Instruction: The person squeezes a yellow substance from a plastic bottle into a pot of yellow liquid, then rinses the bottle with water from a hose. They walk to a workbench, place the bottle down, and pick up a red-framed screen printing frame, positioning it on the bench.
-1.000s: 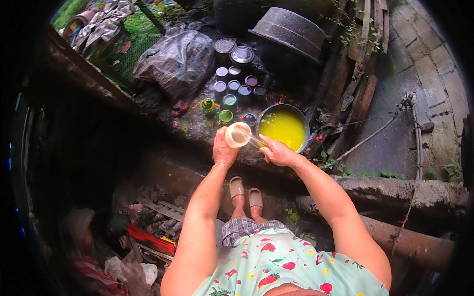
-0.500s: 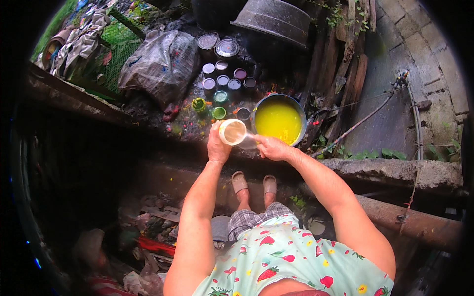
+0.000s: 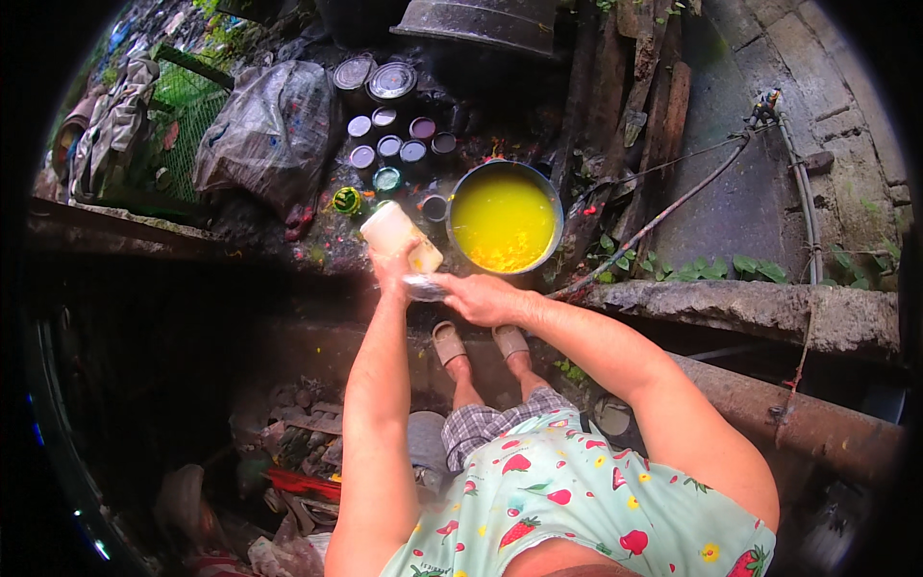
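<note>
My left hand (image 3: pixel 390 267) is wrapped round a white cylindrical container (image 3: pixel 396 231). The container is tipped onto its side, with yellowish marks near its lower end. Just below it, my right hand (image 3: pixel 486 300) is closed on a clear, shiny see-through thing (image 3: pixel 423 287) whose kind I cannot make out. This thing is close under my left hand; whether they touch I cannot tell. To the right of the container stands a large round basin of yellow liquid (image 3: pixel 505 216), with bright yellow bits near its front side.
Several small paint cans (image 3: pixel 389 145) stand beyond the container, with two larger lidded cans (image 3: pixel 392 82) behind. A yellow-green jar (image 3: pixel 346 200) is left of it. A plastic-covered heap (image 3: pixel 269 135) sits farther left. Wooden planks (image 3: pixel 663 125) and a concrete ledge (image 3: pixel 731 310) lie right.
The container has turned from its mouth facing me to showing its side. Both hands have shifted left, away from the basin, and the view has shifted too.
</note>
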Tool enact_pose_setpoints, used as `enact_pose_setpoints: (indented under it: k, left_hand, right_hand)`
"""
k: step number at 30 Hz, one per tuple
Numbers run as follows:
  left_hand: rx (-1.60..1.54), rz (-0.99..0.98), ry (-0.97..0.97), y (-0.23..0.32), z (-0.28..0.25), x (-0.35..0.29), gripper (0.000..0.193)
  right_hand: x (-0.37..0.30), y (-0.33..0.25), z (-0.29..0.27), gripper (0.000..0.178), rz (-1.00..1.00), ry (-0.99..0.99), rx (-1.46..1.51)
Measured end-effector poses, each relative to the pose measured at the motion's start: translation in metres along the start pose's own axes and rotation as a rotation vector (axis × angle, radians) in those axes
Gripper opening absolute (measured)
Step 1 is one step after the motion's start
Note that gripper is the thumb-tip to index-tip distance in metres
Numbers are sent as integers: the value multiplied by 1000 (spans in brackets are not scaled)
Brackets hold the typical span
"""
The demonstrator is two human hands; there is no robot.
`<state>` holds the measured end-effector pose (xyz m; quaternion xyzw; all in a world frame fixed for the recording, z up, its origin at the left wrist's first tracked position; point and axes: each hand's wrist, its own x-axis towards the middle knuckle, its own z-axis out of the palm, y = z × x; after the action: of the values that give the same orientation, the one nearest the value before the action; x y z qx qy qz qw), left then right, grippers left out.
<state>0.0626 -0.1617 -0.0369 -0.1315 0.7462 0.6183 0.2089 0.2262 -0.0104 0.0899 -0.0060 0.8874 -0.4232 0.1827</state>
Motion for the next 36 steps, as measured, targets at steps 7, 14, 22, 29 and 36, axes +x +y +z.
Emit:
enact_pose_setpoints:
  k: [7, 14, 22, 29, 36]
  left_hand:
    - [247, 60, -182, -2, 27, 9, 117]
    - [963, 360, -101, 31, -13, -44, 110]
    - [1127, 232, -139, 21, -102, -52, 115]
    - [1496, 39, -28, -28, -181, -80, 93]
    - [1733, 110, -60, -29, -221, -129, 88]
  right_hand:
    - [-6, 21, -9, 53, 63, 21, 91]
    - [14, 85, -37, 60, 77, 102, 128]
    - [80, 156, -89, 43, 69, 534, -342]
    - [-9, 203, -107, 44, 264, 545, -89]
    - [-118, 288, -259, 56, 605, 966, -162]
